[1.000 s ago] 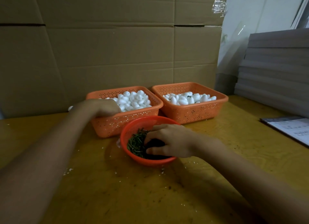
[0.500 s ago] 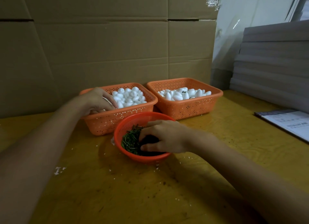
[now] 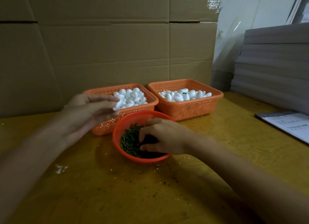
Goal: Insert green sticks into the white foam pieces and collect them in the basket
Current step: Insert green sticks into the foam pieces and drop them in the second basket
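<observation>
A round red bowl (image 3: 117, 137) holds a pile of green sticks (image 3: 128, 142). My right hand (image 3: 160, 137) reaches into it, fingers curled down onto the sticks. Behind it, the left orange basket (image 3: 107, 125) is heaped with plain white foam pieces (image 3: 132, 96). My left hand (image 3: 88, 110), blurred by motion, hovers over this basket's near-left corner and pinches one white foam piece (image 3: 117, 105) at its fingertips. The right orange basket (image 3: 189, 108) holds foam pieces (image 3: 182, 95), some with dark green bits showing.
Everything stands on a yellow wooden table (image 3: 150, 190) dotted with foam crumbs (image 3: 60, 168). Cardboard sheets (image 3: 107, 48) wall off the back. A stack of grey boards (image 3: 274, 65) and a printed sheet (image 3: 287, 123) lie at the right.
My left hand has lifted out of the left basket toward me, now with a foam piece at its fingertips. My right hand stays in the bowl of sticks.
</observation>
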